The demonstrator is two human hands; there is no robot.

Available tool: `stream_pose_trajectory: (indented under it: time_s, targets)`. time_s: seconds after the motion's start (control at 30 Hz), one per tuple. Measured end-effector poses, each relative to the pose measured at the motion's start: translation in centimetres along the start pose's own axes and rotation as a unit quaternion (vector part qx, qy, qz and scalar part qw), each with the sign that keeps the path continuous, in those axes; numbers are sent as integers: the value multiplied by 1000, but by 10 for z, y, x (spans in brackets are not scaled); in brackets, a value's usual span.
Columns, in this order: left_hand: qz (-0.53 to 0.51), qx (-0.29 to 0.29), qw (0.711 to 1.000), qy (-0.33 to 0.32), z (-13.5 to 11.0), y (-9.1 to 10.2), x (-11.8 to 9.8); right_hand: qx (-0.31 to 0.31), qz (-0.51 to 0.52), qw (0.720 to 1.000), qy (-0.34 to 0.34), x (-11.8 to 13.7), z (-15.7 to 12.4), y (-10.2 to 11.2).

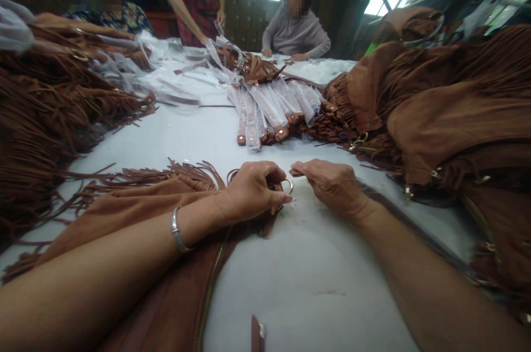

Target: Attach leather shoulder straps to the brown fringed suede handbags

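Note:
My left hand point(259, 189) is closed around the end of a brown suede bag point(136, 213), its thumb and fingers gripping a gold metal ring point(288, 187). The bag has fringe along its far side and a zipper along its near edge, and it lies under my left forearm. Just right of the ring, my right hand point(334, 186) is pinched, with a small brown strap end point(296, 172) at its fingertips. A dark, plastic-wrapped strap point(415, 219) runs behind my right forearm; whether it joins that end is hidden by the hand.
Plastic-wrapped straps point(265, 111) lie piled ahead on the white table point(182, 133). Fringed brown bags are heaped at left point(37, 119) and right point(448, 114). A small brown strip point(255, 335) lies at the near edge. Several people are across the table.

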State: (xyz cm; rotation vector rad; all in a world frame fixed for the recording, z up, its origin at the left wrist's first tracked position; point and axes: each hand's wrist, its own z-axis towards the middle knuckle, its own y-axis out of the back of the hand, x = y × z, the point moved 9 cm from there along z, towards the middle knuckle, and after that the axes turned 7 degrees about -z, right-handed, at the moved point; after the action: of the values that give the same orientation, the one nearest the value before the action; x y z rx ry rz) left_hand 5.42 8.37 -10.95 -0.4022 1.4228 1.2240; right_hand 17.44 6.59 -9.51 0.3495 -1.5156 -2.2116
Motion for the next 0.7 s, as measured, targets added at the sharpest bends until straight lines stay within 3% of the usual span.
stream_pose_trajectory:
  time_s: [0.13, 0.33, 0.5, 0.7]
  targets:
    - [-13, -6, 1000, 2, 0, 1, 2, -50, -75, 995, 31, 18, 0, 2]
    - [-49, -16, 998, 28, 1, 4, 7, -116, -77, 989, 39, 25, -3, 6]
    - [-51, -15, 998, 27, 1, 4, 7, -34, -64, 995, -66, 3, -3, -11]
    - [-48, -21, 999, 11, 2, 6, 4, 49, 11, 992, -118, 5, -2, -18]
